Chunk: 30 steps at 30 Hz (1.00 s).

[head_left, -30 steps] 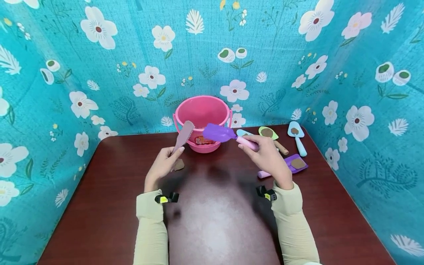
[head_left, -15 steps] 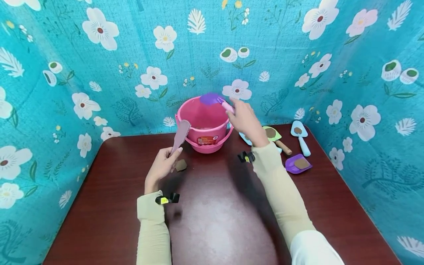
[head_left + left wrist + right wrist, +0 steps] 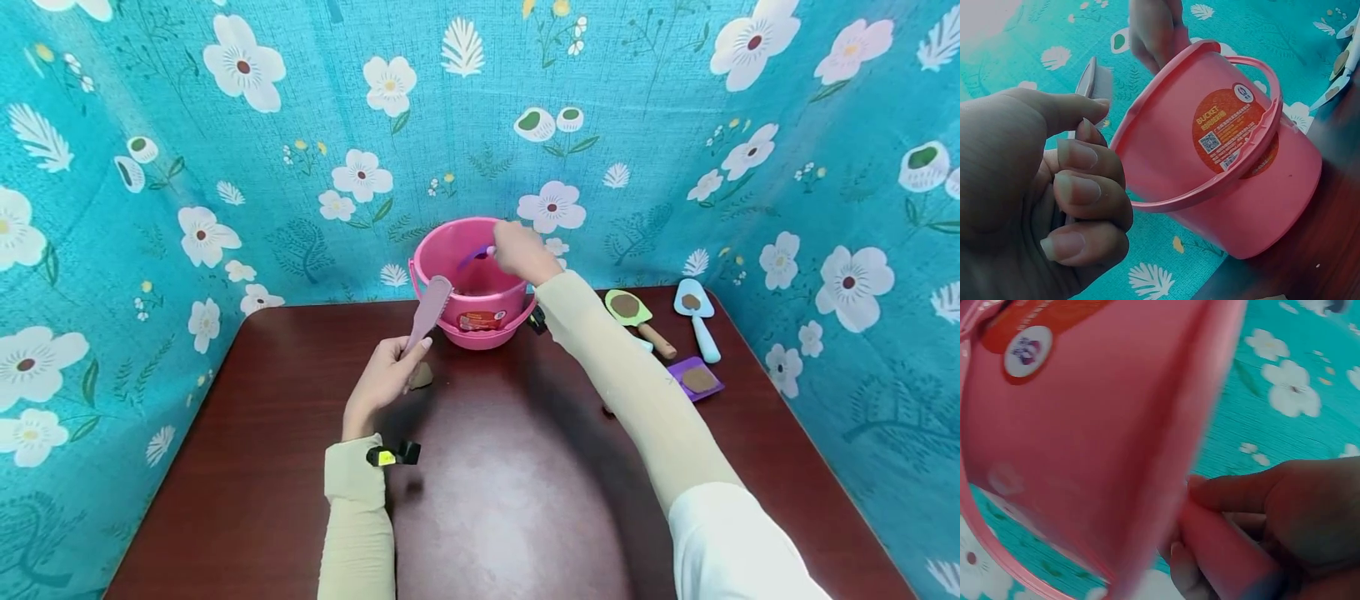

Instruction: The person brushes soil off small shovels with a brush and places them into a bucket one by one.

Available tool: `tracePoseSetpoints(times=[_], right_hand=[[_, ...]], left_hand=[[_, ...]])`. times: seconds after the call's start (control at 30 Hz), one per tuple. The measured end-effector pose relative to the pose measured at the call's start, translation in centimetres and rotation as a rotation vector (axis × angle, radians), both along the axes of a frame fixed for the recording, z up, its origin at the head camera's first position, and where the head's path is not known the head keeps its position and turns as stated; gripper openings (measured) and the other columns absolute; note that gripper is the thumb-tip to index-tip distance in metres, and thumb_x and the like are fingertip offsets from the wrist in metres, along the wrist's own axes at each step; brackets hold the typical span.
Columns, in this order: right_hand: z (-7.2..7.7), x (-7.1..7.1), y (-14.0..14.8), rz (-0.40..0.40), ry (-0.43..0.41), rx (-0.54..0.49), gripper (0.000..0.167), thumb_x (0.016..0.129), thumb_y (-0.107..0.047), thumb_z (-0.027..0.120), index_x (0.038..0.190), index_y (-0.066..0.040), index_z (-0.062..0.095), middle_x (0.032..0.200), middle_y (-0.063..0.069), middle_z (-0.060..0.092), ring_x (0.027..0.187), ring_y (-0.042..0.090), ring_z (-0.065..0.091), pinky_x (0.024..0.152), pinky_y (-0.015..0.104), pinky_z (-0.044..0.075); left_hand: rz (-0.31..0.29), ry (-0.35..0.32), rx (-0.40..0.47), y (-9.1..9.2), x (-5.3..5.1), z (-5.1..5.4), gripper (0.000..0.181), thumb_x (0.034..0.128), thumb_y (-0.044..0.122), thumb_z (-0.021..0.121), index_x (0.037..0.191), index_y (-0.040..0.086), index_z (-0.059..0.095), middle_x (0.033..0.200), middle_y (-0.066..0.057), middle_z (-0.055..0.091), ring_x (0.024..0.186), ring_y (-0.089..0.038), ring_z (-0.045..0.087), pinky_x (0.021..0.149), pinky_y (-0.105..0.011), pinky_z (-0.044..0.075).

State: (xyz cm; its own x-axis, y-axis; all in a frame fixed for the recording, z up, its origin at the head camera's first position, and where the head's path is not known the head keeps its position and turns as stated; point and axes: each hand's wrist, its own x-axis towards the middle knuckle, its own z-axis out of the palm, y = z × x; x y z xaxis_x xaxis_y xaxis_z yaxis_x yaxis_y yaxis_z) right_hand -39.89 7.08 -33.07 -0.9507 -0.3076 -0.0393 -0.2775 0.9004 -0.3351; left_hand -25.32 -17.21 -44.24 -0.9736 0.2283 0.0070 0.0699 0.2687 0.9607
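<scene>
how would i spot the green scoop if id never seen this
Find the pink bucket. In the head view, look to its right, past the right sleeve. The green scoop has a brown handle, unlike the blue scoop beside it.

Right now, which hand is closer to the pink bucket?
The right: the right hand is at the rim of the pink bucket, its purple shovel inside; the left hand is apart from it, in front and leftward, holding a mauve tool.
</scene>
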Motion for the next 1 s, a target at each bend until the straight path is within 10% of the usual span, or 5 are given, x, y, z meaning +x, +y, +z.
tracePoseSetpoints(times=[0.57, 1.0], right_hand=[[-3.7, -2.3, -0.2, 0.07, -0.204, 0.035, 0.019, 0.102, -0.012, 0.059, 0.113, 0.003, 0.055, 0.097, 0.014, 0.059, 0.091, 0.027, 0.059, 0.083, 0.035, 0.05], [-2.4, -1.5, -0.5, 0.103, -0.249, 0.094, 0.022, 0.098, -0.018, 0.064, 0.111, -0.001, 0.058, 0.095, 0.012, 0.061, 0.086, 0.025, 0.063, 0.079, 0.033, 0.053]], left_hand=[[-0.051, -0.019, 0.022, 0.6, -0.3, -0.6, 0.038, 0.1012, 0.042, 0.062, 0.101, 0.004, 0.063, 0.077, -0.043, 0.041, 0.049, -0.016, 0.036, 0.044, -0.026, 0.03], [-0.046, 0.022, -0.008, 0.8, -0.3, -0.4, 0.034, 0.1025, 0.036, 0.061, 0.104, 0.002, 0.063, 0.064, -0.02, 0.047, 0.049, -0.016, 0.038, 0.045, -0.027, 0.034]])
